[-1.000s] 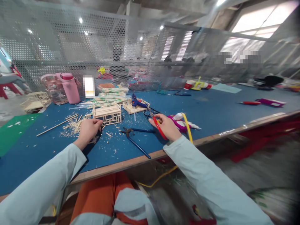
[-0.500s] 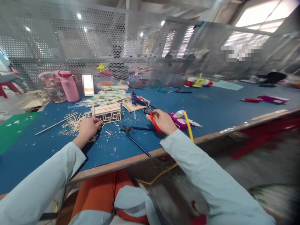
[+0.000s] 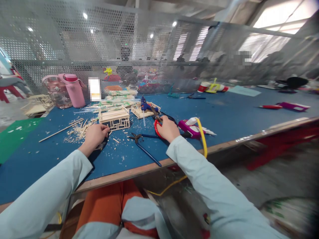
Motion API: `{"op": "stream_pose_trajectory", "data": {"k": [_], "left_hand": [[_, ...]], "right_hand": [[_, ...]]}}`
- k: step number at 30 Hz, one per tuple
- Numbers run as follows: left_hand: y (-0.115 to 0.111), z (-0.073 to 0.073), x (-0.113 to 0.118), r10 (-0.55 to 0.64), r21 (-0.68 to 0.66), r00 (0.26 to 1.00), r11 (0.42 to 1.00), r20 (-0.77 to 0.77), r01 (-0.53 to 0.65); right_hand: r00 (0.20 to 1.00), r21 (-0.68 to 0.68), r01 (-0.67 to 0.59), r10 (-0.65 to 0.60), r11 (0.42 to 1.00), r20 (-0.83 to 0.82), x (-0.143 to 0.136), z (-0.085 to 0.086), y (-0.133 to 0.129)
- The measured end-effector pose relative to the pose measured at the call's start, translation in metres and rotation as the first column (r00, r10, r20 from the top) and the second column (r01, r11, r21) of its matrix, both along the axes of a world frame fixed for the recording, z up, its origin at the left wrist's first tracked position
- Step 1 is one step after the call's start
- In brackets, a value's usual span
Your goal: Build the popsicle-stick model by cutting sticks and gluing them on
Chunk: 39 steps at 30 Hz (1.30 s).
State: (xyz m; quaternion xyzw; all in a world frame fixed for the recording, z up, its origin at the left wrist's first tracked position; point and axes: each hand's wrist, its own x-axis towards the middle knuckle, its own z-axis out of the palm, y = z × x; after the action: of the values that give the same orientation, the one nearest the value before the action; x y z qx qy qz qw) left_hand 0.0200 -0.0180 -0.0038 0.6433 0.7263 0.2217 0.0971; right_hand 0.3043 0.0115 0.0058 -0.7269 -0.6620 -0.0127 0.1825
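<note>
My left hand point(image 3: 96, 136) is closed in a pinch at the near left corner of a small frame built of wooden sticks point(image 3: 117, 120); what is between its fingertips is too small to make out. My right hand point(image 3: 168, 127) grips red-handled scissors point(image 3: 157, 127), their dark blades pointing up and left beside a blue glue gun point(image 3: 147, 106). The glue gun lies over a second, flatter stick piece point(image 3: 139, 113). Blue-handled pliers point(image 3: 147, 152) lie with handles spread between my hands.
Cut sticks point(image 3: 78, 131) are heaped left of the frame. Stick bundles point(image 3: 121, 98) and a pink bottle point(image 3: 75, 91) stand behind. A purple tool point(image 3: 186, 127) and yellow strap point(image 3: 203, 136) lie right; a perforated screen point(image 3: 104, 43) borders the table's back.
My right hand has shifted slightly left, and the scissors have turned in it, with their handle loops now further left. My left hand has stayed at the frame's corner.
</note>
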Motion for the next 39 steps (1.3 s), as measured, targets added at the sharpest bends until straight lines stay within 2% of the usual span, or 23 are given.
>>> {"op": "stream_pose_trajectory", "data": {"k": [4, 7, 13, 17, 21, 26, 31, 35, 39], "left_hand": [[0.0, 0.0, 0.001, -0.009, -0.014, 0.999, 1.0, 0.037, 0.01], [0.0, 0.001, 0.003, 0.0, -0.03, 0.996, 1.0, 0.092, 0.002], [-0.002, 0.002, 0.004, -0.009, -0.016, 1.0, 1.0, 0.018, 0.01], [-0.001, 0.001, 0.003, -0.011, -0.011, 1.0, 1.0, 0.015, 0.011], [0.0, 0.0, 0.002, 0.004, -0.012, 1.0, 1.0, 0.018, -0.003], [-0.001, 0.001, 0.003, -0.001, -0.009, 1.0, 1.0, 0.002, 0.001], [-0.001, 0.001, 0.003, 0.01, 0.0, 1.0, 1.0, -0.012, -0.01], [0.0, 0.0, 0.003, -0.009, -0.011, 0.999, 1.0, -0.033, 0.009], [0.001, 0.0, 0.003, -0.018, -0.017, 0.999, 1.0, -0.049, 0.017]], "right_hand": [[0.997, -0.008, 0.034, -0.034, 0.999, 0.068, 0.001, -0.006, 0.002], [0.997, -0.01, 0.037, -0.036, 0.999, 0.061, 0.002, -0.008, 0.003], [1.0, -0.035, 0.03, -0.03, 0.999, -0.002, 0.003, -0.009, 0.006], [0.999, 0.018, 0.038, -0.038, 0.999, -0.024, 0.004, -0.008, 0.007], [0.999, 0.078, 0.025, -0.027, 0.997, 0.029, 0.008, -0.003, -0.002], [0.985, -0.028, -0.068, 0.072, 0.997, 0.155, 0.018, 0.004, -0.012], [0.973, -0.038, -0.145, 0.15, 0.989, 0.176, 0.016, 0.005, 0.001], [0.966, -0.08, -0.15, 0.164, 0.985, 0.199, 0.014, 0.01, 0.007], [0.946, -0.232, -0.135, 0.195, 0.963, 0.259, 0.013, 0.02, 0.004]]}}
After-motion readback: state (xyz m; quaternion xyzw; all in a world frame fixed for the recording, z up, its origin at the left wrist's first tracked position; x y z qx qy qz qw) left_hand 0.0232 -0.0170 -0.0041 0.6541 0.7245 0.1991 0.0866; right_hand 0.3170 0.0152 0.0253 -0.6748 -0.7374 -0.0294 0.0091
